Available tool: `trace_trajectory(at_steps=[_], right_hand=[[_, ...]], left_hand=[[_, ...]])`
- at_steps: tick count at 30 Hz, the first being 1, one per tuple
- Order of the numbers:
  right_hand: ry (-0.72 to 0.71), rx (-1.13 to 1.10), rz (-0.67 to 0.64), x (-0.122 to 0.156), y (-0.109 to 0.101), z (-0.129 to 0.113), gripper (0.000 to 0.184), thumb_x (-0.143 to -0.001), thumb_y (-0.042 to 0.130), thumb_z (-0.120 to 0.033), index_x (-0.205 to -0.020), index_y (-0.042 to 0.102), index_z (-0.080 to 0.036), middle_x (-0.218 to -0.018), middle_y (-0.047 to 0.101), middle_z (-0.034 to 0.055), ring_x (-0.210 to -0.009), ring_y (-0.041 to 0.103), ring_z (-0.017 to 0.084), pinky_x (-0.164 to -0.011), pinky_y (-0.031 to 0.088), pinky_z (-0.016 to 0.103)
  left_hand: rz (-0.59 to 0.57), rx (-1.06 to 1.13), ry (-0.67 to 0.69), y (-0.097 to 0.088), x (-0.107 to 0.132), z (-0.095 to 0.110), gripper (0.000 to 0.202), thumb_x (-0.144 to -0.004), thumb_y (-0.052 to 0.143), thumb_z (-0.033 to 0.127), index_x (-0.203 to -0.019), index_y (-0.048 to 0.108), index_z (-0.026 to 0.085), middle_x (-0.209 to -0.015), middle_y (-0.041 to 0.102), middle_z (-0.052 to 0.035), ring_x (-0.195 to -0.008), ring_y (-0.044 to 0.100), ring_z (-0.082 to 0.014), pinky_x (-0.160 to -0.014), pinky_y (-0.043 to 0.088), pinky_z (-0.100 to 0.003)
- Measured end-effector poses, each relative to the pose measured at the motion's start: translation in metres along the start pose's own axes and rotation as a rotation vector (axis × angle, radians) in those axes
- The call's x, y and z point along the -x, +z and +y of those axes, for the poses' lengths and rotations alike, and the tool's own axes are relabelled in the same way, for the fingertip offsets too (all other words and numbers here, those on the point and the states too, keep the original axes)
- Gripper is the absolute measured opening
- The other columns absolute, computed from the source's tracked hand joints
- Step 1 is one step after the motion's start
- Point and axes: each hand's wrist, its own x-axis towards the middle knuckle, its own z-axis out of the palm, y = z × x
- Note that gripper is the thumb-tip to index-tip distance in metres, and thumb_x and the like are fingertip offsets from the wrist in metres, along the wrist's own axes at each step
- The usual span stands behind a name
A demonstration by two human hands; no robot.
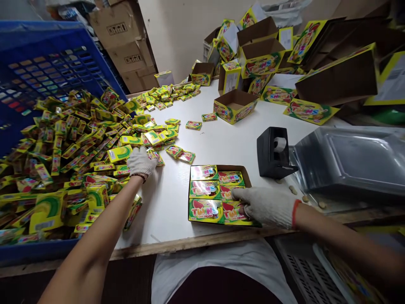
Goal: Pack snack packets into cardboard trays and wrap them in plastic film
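My left hand (141,161), in a white knit glove, reaches into the edge of a large heap of small yellow-green candy packs (72,143); its fingers curl over packs there, though what they grip is hidden. My right hand (265,205), also gloved, lies with fingers pressed on the packs in a shallow cardboard tray (232,168) near the table's front edge. The tray holds two columns of shiny "Twins" packs (204,189), and my fingers rest on the right column.
A black tape dispenser (274,153) stands just right of the tray, beside a grey metal tray (351,158). A blue crate (38,71) tilts behind the heap. Open yellow cartons (234,105) and flat box blanks (311,110) crowd the back right. Loose packs (193,125) dot the white table.
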Motion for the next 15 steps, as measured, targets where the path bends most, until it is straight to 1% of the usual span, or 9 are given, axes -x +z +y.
trace_trajectory(at_steps=[2,4,6,8,10,12,14,15], right_hand=[[-0.003,0.126,-0.040,0.001,0.004,-0.011,0.023,-0.083,0.057,-0.019,-0.103,0.070,-0.024,-0.100,0.071,0.0085,-0.075,0.067,0.020,-0.058,0.039,0.027],[-0.011,0.222,-0.059,0.005,0.006,-0.018,0.024,-0.087,0.055,-0.019,-0.106,0.069,-0.021,-0.112,0.067,0.0140,-0.083,0.069,0.025,-0.060,0.041,0.030],[-0.006,0.262,-0.071,0.006,0.008,-0.021,0.026,-0.087,0.055,-0.017,-0.110,0.068,-0.019,-0.113,0.067,0.0160,-0.087,0.071,0.028,-0.062,0.043,0.032],[0.001,0.271,-0.100,0.002,0.014,-0.021,0.031,-0.086,0.054,-0.011,-0.113,0.068,-0.018,-0.111,0.068,0.0163,-0.090,0.072,0.030,-0.064,0.046,0.034],[0.002,0.263,-0.111,-0.005,0.023,-0.020,0.037,-0.084,0.050,-0.006,-0.114,0.069,-0.016,-0.110,0.069,0.0178,-0.089,0.073,0.030,-0.066,0.047,0.035],[-0.011,0.232,-0.087,-0.011,0.030,-0.019,0.037,-0.083,0.050,-0.006,-0.114,0.070,-0.014,-0.111,0.070,0.0201,-0.087,0.073,0.031,-0.066,0.048,0.037],[-0.028,0.190,-0.055,-0.014,0.034,-0.016,0.036,-0.080,0.054,-0.009,-0.111,0.070,-0.014,-0.111,0.070,0.0205,-0.087,0.072,0.032,-0.069,0.050,0.039],[-0.035,0.156,-0.049,-0.013,0.033,-0.014,0.035,-0.077,0.058,-0.010,-0.109,0.070,-0.014,-0.111,0.070,0.0193,-0.089,0.072,0.032,-0.071,0.051,0.039]], left_hand=[[-0.015,-0.029,0.024,0.003,-0.006,0.000,0.057,-0.079,0.071,0.051,-0.116,0.055,0.011,-0.121,0.055,-0.0208,-0.116,0.052,-0.0447,-0.098,0.043,-0.059],[-0.030,-0.054,0.062,0.008,-0.011,0.003,0.054,-0.075,0.075,0.048,-0.112,0.059,0.011,-0.121,0.055,-0.0221,-0.118,0.050,-0.0463,-0.100,0.039,-0.062],[-0.040,-0.050,0.128,0.012,-0.014,0.006,0.044,-0.080,0.070,0.045,-0.111,0.061,0.014,-0.125,0.055,-0.0215,-0.122,0.048,-0.0447,-0.103,0.036,-0.062],[-0.064,-0.022,0.217,0.018,-0.014,0.011,0.035,-0.089,0.060,0.043,-0.113,0.063,0.017,-0.127,0.056,-0.0177,-0.124,0.049,-0.0385,-0.106,0.037,-0.055],[-0.104,0.018,0.297,0.024,-0.012,0.020,0.033,-0.090,0.058,0.042,-0.115,0.063,0.020,-0.128,0.058,-0.0133,-0.123,0.051,-0.0317,-0.107,0.040,-0.045],[-0.144,0.068,0.374,0.031,-0.010,0.033,0.040,-0.084,0.067,0.038,-0.120,0.062,0.023,-0.133,0.057,-0.0105,-0.125,0.050,-0.0286,-0.109,0.039,-0.038],[-0.177,0.126,0.426,0.038,-0.010,0.049,0.049,-0.077,0.073,0.026,-0.124,0.060,0.025,-0.135,0.057,-0.0092,-0.128,0.050,-0.0278,-0.110,0.039,-0.037],[-0.192,0.157,0.434,0.040,-0.012,0.056,0.048,-0.076,0.072,0.020,-0.123,0.061,0.025,-0.132,0.059,-0.0093,-0.126,0.052,-0.0275,-0.108,0.040,-0.038]])
